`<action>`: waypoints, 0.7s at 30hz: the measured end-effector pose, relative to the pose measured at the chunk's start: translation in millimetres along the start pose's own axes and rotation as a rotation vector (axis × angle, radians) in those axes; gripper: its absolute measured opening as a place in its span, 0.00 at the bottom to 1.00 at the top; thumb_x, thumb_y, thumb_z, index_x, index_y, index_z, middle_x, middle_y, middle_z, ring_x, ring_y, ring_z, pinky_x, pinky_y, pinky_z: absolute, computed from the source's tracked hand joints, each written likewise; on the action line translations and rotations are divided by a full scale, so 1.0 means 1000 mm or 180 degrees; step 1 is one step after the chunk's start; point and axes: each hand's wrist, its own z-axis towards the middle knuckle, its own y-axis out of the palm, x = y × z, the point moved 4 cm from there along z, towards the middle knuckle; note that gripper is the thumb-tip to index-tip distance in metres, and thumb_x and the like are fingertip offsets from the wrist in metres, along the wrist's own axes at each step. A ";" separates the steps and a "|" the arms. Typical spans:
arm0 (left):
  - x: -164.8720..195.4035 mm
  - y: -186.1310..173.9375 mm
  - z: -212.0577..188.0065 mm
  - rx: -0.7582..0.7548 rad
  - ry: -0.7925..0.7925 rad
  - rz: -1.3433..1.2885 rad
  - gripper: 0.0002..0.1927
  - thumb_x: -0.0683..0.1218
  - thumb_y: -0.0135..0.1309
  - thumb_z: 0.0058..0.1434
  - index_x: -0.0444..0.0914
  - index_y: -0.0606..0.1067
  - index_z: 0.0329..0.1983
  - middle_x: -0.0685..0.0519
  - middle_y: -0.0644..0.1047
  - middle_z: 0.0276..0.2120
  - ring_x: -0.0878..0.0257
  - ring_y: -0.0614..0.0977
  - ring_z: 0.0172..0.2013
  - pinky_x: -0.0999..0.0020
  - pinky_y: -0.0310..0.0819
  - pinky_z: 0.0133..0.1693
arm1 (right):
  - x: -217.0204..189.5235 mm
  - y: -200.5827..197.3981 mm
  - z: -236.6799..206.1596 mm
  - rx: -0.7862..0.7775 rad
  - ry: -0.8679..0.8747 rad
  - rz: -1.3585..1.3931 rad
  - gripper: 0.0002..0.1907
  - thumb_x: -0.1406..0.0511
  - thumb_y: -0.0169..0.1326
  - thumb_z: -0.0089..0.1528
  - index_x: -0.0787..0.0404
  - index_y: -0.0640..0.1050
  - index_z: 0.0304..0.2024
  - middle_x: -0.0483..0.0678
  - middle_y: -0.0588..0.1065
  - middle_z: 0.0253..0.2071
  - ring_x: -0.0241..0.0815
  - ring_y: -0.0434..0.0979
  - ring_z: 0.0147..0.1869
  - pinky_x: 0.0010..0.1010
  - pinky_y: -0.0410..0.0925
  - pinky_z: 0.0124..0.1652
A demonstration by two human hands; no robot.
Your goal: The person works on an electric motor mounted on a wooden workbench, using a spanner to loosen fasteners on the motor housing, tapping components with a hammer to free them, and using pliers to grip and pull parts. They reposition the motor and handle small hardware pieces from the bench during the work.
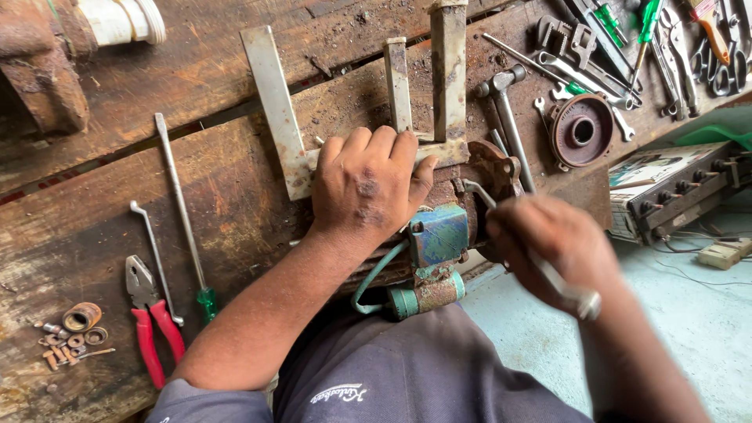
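My left hand [370,186] lies flat, fingers together, pressing down on a welded frame of flat metal bars [276,102] on the wooden workbench [102,211]. My right hand [552,244] is closed around a metal spanner [548,270], blurred with motion; its far end [476,189] reaches a rusty part [493,166] by the frame. Just below my left hand sits a blue-green bench vise [437,235] at the bench's front edge.
Red-handled pliers [149,317], a long green-handled screwdriver [184,219], a bent rod [155,258] and small washers [78,325] lie at left. A hammer [505,110], a rusty round flange [581,130] and several spanners and pliers [666,47] lie at right. A grey device with knobs [674,188] stands beside the bench.
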 end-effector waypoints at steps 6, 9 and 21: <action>0.000 0.003 0.001 -0.0172 0.0012 0.0130 0.17 0.58 0.57 0.66 0.41 0.74 0.34 0.55 0.73 0.29 0.59 0.75 0.31 0.58 0.64 0.34 | 0.001 0.056 -0.048 0.0716 -0.0404 -0.0608 0.14 0.62 0.65 0.58 0.61 0.80 0.43 0.52 0.76 0.40 0.47 0.76 0.37 0.37 0.68 0.32; 0.001 0.002 0.001 -0.0136 0.0037 0.0132 0.16 0.58 0.57 0.66 0.41 0.74 0.33 0.55 0.73 0.29 0.59 0.76 0.32 0.58 0.64 0.35 | 0.006 0.079 -0.068 0.0824 -0.0461 -0.0836 0.16 0.62 0.66 0.56 0.60 0.81 0.45 0.52 0.77 0.42 0.47 0.76 0.37 0.39 0.67 0.36; 0.003 0.003 -0.001 -0.0140 0.0086 0.0251 0.17 0.58 0.59 0.65 0.42 0.74 0.32 0.55 0.72 0.28 0.59 0.75 0.31 0.58 0.62 0.35 | 0.083 0.048 -0.092 0.0978 0.1190 0.3084 0.12 0.71 0.59 0.63 0.69 0.75 0.49 0.55 0.79 0.42 0.44 0.82 0.45 0.31 0.76 0.46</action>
